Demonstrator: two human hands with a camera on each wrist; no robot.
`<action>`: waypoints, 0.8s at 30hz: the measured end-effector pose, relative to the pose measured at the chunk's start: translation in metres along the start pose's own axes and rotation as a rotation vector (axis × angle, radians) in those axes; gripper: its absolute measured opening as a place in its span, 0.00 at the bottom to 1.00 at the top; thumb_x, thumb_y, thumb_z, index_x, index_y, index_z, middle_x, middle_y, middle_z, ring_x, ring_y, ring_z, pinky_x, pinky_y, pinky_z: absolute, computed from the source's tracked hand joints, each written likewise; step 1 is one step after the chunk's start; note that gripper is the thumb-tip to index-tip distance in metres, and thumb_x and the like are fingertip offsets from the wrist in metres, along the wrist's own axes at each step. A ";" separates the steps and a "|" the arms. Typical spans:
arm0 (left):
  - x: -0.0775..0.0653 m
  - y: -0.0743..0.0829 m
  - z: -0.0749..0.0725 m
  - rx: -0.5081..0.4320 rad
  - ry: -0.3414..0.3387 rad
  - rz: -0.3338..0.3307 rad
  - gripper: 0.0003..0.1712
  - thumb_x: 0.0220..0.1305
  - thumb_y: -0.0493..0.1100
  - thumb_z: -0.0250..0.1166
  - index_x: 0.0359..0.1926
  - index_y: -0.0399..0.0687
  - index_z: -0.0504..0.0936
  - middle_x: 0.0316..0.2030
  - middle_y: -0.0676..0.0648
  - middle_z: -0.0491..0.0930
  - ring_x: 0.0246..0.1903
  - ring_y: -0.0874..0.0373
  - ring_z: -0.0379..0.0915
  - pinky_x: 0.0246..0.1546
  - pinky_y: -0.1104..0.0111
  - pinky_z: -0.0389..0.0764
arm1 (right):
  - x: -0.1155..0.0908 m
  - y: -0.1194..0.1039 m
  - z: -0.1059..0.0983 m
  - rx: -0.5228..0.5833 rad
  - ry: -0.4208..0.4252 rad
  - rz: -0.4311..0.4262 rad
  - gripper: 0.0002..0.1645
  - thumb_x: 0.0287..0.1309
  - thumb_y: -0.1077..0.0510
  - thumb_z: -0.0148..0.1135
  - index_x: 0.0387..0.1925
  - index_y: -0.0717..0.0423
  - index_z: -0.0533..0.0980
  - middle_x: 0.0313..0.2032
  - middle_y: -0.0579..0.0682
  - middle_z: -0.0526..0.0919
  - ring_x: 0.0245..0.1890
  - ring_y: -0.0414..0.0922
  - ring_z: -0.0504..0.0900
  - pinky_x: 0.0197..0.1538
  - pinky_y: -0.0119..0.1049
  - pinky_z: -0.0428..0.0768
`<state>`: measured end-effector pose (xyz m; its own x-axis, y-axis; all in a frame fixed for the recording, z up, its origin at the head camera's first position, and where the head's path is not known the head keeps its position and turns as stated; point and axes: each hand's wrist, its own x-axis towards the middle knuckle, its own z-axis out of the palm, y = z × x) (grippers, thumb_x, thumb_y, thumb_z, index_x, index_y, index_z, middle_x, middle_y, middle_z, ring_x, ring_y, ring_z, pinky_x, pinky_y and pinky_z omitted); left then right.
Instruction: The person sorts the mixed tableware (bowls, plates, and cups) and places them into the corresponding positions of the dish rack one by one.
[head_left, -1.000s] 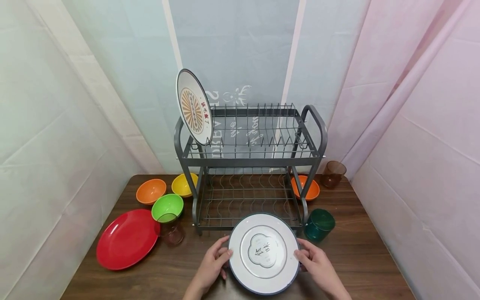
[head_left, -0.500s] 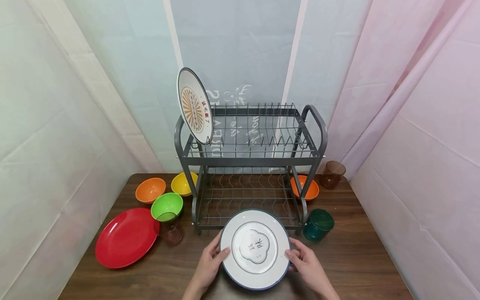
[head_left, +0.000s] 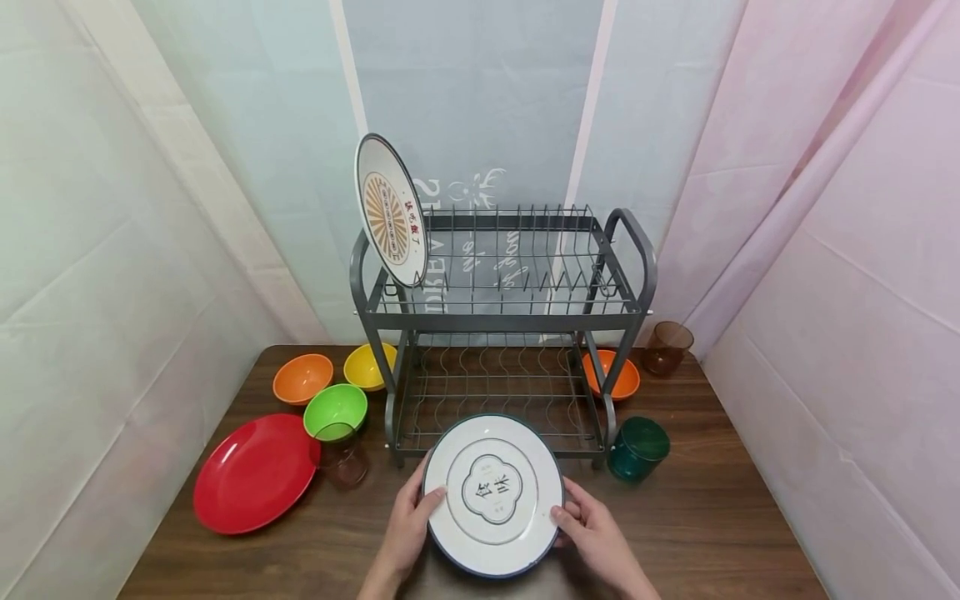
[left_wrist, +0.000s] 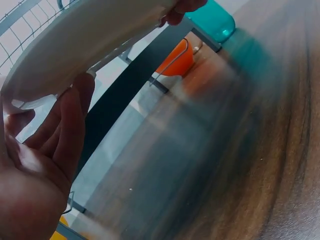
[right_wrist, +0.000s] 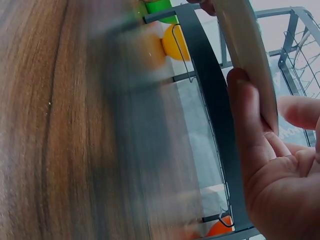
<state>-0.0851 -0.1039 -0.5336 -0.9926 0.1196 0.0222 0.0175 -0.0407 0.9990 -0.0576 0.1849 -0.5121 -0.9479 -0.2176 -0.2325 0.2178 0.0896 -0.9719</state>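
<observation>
A white plate [head_left: 517, 521] with a dark blue rim and a flower-shaped emblem is held above the table in front of the rack. My left hand [head_left: 408, 521] grips its left edge, thumb on top and fingers beneath. On the opposite edge my right hand [head_left: 594, 533] pinches the rim the same way. Both wrist views show the plate's underside [left_wrist: 95, 45] off the tabletop, with fingers [right_wrist: 245, 110] under it. Behind it stands a two-tier dark dish rack [head_left: 502, 322]. Another white plate [head_left: 390, 212] with a sunburst print leans upright at the rack's upper left.
On the left lie a red plate [head_left: 255, 475], a green bowl [head_left: 335, 408], an orange bowl [head_left: 303, 379], a yellow bowl [head_left: 366, 367] and a brown glass [head_left: 345, 462]. On the right are a teal cup [head_left: 637, 450], an orange bowl [head_left: 621, 379] and another brown glass [head_left: 667, 347].
Both hands have carried the plate left and slightly toward the rack. Its emblem has turned counterclockwise. The dishes and rack stay where they were.
</observation>
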 end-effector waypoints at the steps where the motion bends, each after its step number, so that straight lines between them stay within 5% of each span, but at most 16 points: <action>1: 0.000 0.001 -0.001 0.008 0.006 0.004 0.34 0.72 0.35 0.56 0.74 0.32 0.55 0.75 0.36 0.52 0.74 0.47 0.44 0.62 0.81 0.52 | 0.000 -0.001 0.001 -0.002 -0.007 -0.001 0.41 0.72 0.59 0.56 0.71 0.78 0.48 0.44 0.62 0.84 0.38 0.51 0.84 0.40 0.42 0.84; 6: 0.000 0.008 -0.005 0.022 0.008 0.046 0.34 0.70 0.32 0.56 0.74 0.30 0.56 0.74 0.34 0.54 0.73 0.49 0.47 0.63 0.80 0.53 | 0.000 -0.001 0.001 -0.013 -0.034 0.016 0.40 0.72 0.58 0.56 0.71 0.78 0.50 0.43 0.59 0.85 0.38 0.50 0.83 0.43 0.44 0.84; 13: 0.001 0.021 -0.009 0.037 0.018 0.166 0.30 0.68 0.29 0.54 0.71 0.32 0.63 0.70 0.35 0.63 0.67 0.67 0.59 0.63 0.78 0.58 | -0.002 -0.002 0.002 -0.058 -0.052 0.003 0.38 0.71 0.58 0.57 0.68 0.80 0.55 0.43 0.59 0.85 0.38 0.51 0.84 0.42 0.40 0.84; 24: 0.004 0.036 -0.012 0.070 -0.003 0.369 0.27 0.66 0.24 0.52 0.67 0.30 0.69 0.64 0.33 0.70 0.64 0.64 0.66 0.63 0.75 0.62 | 0.001 0.001 0.003 -0.101 -0.066 -0.026 0.38 0.70 0.56 0.59 0.68 0.78 0.58 0.42 0.57 0.85 0.40 0.52 0.84 0.43 0.37 0.83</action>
<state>-0.0899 -0.1166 -0.4984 -0.9176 0.1123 0.3814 0.3824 -0.0136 0.9239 -0.0574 0.1824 -0.5137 -0.9349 -0.2843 -0.2125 0.1658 0.1797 -0.9697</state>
